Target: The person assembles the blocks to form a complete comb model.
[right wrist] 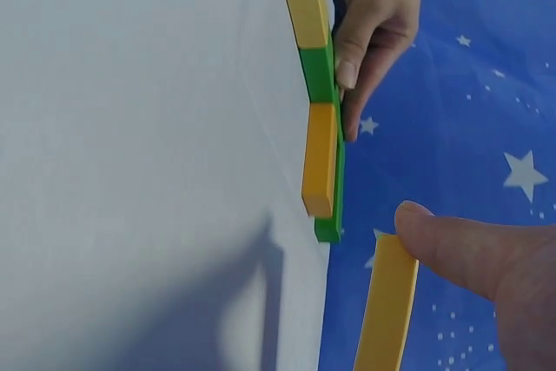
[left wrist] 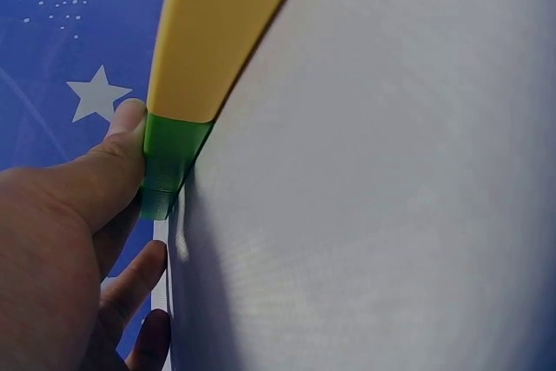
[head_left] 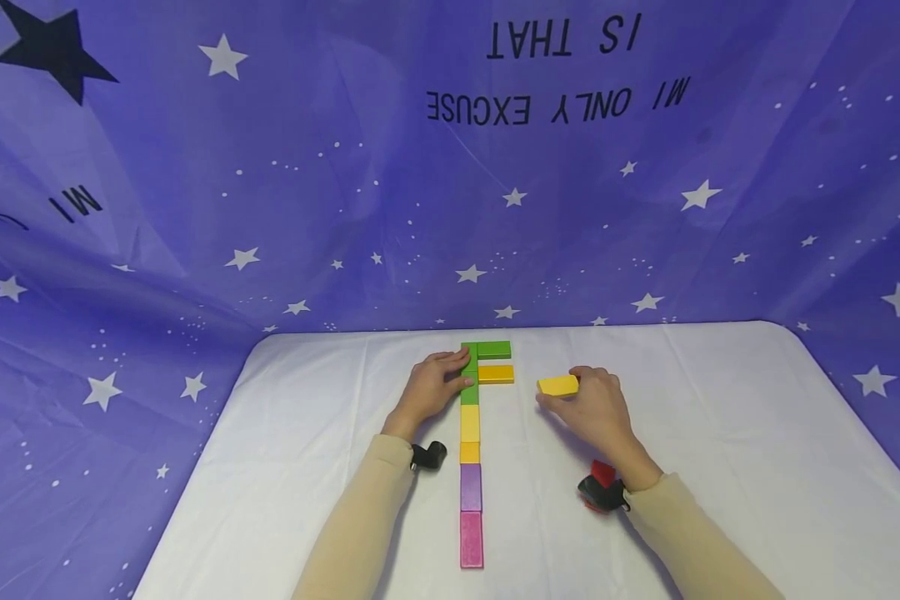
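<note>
In the head view a straight row of flat blocks runs toward the person: green [head_left: 470, 394], yellow [head_left: 469, 423], a short orange-yellow one [head_left: 469, 452], purple [head_left: 471, 487] and pink [head_left: 472, 540]. From its far end, a green block [head_left: 494, 350] and an orange-yellow block [head_left: 496, 374] stick out to the right, parallel with a gap between. My left hand [head_left: 429, 390] touches the row's green blocks from the left with fingertips and thumb. Right of the side blocks, my right hand [head_left: 598, 410] pinches a loose yellow block [head_left: 557, 386] between thumb and fingers, above the cloth.
A white cloth [head_left: 285, 500] covers the table. Behind it hangs a purple-blue starry curtain [head_left: 390, 208]. Something red [head_left: 602, 472] lies partly hidden by the black camera [head_left: 600, 494] on the right wrist. The left wrist wears another black camera [head_left: 431, 456].
</note>
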`<control>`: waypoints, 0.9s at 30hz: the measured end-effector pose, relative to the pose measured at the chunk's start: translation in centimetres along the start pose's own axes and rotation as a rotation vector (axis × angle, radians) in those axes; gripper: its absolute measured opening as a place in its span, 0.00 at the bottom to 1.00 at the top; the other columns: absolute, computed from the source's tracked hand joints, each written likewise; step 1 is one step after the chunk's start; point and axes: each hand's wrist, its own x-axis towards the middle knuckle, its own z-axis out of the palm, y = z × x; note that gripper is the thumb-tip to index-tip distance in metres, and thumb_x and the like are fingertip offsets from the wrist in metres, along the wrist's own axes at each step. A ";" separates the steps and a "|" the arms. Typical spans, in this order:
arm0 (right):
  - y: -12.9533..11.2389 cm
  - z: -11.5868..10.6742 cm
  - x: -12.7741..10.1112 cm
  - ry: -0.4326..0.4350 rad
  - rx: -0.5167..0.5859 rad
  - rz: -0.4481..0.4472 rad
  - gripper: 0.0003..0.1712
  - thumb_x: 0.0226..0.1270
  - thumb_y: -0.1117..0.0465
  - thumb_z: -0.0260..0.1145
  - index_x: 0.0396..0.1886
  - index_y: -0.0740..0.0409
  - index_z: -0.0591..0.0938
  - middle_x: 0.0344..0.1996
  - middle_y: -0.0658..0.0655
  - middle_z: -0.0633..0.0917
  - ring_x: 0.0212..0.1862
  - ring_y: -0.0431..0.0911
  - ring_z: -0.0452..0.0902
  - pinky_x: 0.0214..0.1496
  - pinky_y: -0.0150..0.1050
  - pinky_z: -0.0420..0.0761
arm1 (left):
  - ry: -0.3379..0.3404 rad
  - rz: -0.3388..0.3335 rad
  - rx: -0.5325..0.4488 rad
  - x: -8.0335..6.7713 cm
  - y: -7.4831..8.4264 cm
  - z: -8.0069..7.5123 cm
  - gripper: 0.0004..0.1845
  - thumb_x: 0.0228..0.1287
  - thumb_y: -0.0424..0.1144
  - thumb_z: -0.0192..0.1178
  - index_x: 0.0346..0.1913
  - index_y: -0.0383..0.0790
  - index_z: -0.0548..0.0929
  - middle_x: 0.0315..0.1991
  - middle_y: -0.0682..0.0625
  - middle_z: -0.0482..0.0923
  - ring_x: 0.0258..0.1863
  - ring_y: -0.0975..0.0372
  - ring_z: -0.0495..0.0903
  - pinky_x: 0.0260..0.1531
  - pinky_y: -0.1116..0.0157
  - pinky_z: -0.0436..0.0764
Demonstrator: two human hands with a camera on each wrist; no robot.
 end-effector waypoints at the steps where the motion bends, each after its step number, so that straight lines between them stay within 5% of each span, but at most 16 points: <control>1: -0.3 0.2 0.0 -0.004 -0.003 0.000 0.44 0.45 0.39 0.71 0.52 0.70 0.75 0.43 0.67 0.78 0.45 0.59 0.68 0.44 0.51 0.72 | 0.001 0.003 -0.002 0.0 0.0 0.0 0.27 0.59 0.50 0.62 0.60 0.45 0.74 0.64 0.59 0.67 0.63 0.58 0.65 0.65 0.57 0.60; 27: -4.2 5.1 0.6 -0.034 -0.077 -0.032 0.43 0.40 0.36 0.72 0.44 0.68 0.80 0.36 0.62 0.80 0.42 0.56 0.71 0.41 0.47 0.74 | -0.003 -0.015 -0.005 0.0 0.1 -0.1 0.27 0.59 0.50 0.62 0.61 0.47 0.74 0.64 0.60 0.67 0.63 0.59 0.65 0.65 0.57 0.60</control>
